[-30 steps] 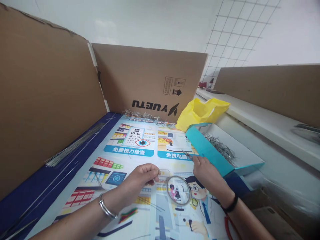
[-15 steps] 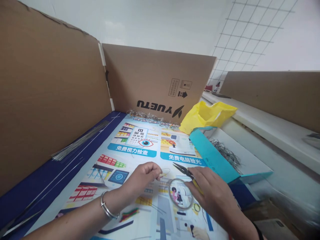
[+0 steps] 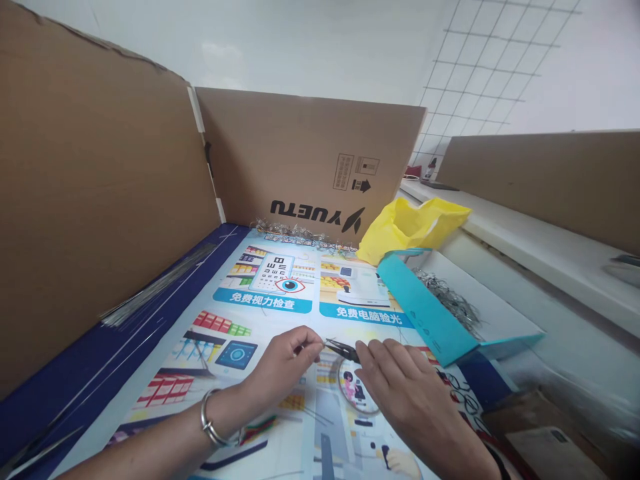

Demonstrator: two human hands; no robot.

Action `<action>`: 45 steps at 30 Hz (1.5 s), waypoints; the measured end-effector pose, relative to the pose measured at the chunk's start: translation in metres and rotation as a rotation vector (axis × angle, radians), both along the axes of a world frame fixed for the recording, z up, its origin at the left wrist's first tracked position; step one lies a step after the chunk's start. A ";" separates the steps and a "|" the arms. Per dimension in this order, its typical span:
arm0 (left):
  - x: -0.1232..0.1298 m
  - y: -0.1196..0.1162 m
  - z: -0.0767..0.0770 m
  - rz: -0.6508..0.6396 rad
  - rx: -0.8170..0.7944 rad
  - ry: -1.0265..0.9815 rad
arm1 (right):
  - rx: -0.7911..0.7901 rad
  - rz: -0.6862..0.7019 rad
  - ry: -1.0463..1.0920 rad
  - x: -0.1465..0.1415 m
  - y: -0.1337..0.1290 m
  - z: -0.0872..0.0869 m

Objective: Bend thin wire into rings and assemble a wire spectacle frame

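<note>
My left hand (image 3: 293, 353) is closed in a pinch above the printed sheet, thumb against forefinger. A thin piece of wire (image 3: 325, 345) sits at its fingertips, mostly hidden. My right hand (image 3: 400, 380) is wrapped around a pair of long-nose pliers (image 3: 343, 350), knuckles up. The dark jaws point left and reach the left fingertips; whether they grip the wire I cannot tell. Below them a round, clear ring-edged object (image 3: 341, 393) lies on the sheet, partly covered by my right hand. Beside my left wrist lies a small red, yellow and green bundle (image 3: 257, 430).
A turquoise box (image 3: 425, 313) of tangled wire pieces stands at right, a yellow bag (image 3: 415, 227) behind it. Straight wires (image 3: 160, 283) lie along the left cardboard wall (image 3: 100, 180). Wire scraps (image 3: 290, 230) line the foot of the back cardboard panel (image 3: 310, 160).
My right hand has moved left and turned over more, bringing the pliers' jaws to the left fingertips. My left hand stays nearly in place. The view has shifted slightly.
</note>
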State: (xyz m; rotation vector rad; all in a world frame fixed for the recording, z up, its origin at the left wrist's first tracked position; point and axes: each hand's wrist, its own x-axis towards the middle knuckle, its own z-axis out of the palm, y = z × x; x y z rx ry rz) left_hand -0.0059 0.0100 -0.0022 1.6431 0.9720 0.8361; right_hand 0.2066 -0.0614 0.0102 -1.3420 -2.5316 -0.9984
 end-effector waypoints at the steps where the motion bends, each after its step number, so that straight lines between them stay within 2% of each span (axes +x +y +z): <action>1: 0.000 0.000 0.000 0.001 0.004 0.007 | 0.000 -0.004 -0.007 0.000 0.000 -0.001; 10: 0.004 -0.002 -0.003 0.023 -0.092 -0.002 | -0.014 -0.005 -0.009 -0.004 -0.002 -0.007; 13: 0.004 -0.001 -0.002 0.035 -0.122 -0.039 | -0.020 0.009 0.050 -0.002 0.000 -0.008; 17: 0.003 0.000 -0.002 0.083 -0.183 -0.151 | -0.048 0.038 0.359 -0.003 0.004 -0.008; 19: 0.003 -0.001 -0.003 0.093 -0.203 -0.230 | -0.176 0.031 0.567 -0.006 0.005 -0.009; 21: 0.003 -0.002 -0.004 0.097 -0.181 -0.291 | -0.379 -0.012 0.767 -0.011 0.004 -0.012; 24: 0.003 -0.005 -0.005 0.110 -0.085 -0.285 | -0.666 -0.104 1.045 -0.019 0.002 -0.018; 27: 0.002 -0.006 -0.006 0.119 0.030 -0.210 | -0.788 -0.183 1.239 -0.025 -0.001 -0.024; 33: -0.001 -0.006 -0.010 0.108 0.185 -0.136 | -0.862 -0.150 1.295 -0.030 -0.002 -0.024; 38: -0.001 -0.006 -0.014 0.086 0.344 -0.109 | -0.859 -0.094 1.287 -0.031 -0.002 -0.024; 45: -0.005 0.002 -0.016 0.043 0.827 -0.048 | -0.776 -0.004 1.227 -0.030 -0.003 -0.023</action>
